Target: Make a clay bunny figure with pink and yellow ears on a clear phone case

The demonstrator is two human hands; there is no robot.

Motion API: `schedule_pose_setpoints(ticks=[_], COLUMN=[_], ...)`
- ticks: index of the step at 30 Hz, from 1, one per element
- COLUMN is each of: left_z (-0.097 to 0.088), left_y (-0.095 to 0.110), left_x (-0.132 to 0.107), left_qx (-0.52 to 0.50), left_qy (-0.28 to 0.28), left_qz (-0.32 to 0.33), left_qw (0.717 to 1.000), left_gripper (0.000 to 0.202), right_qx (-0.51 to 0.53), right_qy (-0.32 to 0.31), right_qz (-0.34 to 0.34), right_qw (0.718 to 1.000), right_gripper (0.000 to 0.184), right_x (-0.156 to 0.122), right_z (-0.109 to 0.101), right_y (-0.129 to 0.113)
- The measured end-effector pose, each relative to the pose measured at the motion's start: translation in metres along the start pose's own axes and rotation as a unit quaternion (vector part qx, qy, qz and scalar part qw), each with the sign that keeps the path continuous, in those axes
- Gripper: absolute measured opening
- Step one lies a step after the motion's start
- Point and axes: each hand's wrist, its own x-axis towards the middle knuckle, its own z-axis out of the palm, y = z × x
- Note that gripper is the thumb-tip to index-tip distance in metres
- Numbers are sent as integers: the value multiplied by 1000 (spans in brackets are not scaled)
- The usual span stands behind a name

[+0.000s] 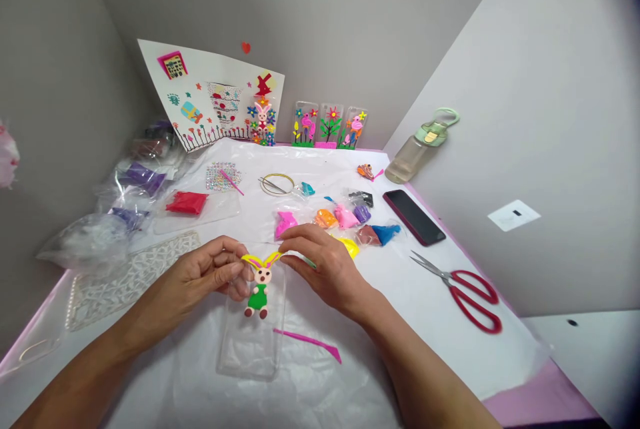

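A clear phone case (247, 352) lies on the white covering in front of me. On its upper part is a clay rabbit (259, 296) with yellow and pink ears, a pale face, a green body and brown feet. My left hand (213, 269) is closed at the upper left edge of the case, its thumb by the left ear and other fingers showing through the clear plastic. With its fingertips brought together, my right hand (325, 266) touches the tip of the right ear. A pink plastic modelling tool (310, 344) rests against the right side of the case.
Red-handled scissors (475, 296), a phone (415, 216) and a bottle (417, 149) line the right side. Several bags of coloured clay (345, 216) lie beyond my right hand. At left are a white lattice case (135, 276) and clay bags (143, 179). Decorated cases (330, 124) lean on the wall.
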Motion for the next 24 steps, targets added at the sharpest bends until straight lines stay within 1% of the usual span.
schedule_pose_setpoints(ticks=[6, 14, 24], left_z=[0, -1, 0], left_y=[0, -1, 0], left_x=[0, 0, 0], left_qx=[-2, 1, 11], left_qy=[10, -6, -5], left_qz=[-4, -3, -5], left_qw=[1000, 1000, 1000], left_gripper=[15, 13, 15], right_qx=[-2, -13, -32], right_qy=[8, 22, 12], right_qz=[-14, -30, -34], right_qw=[1000, 999, 999], right_gripper=[10, 10, 16], right_x=[0, 1, 0], right_z=[-2, 0, -1], right_y=[1, -1, -1])
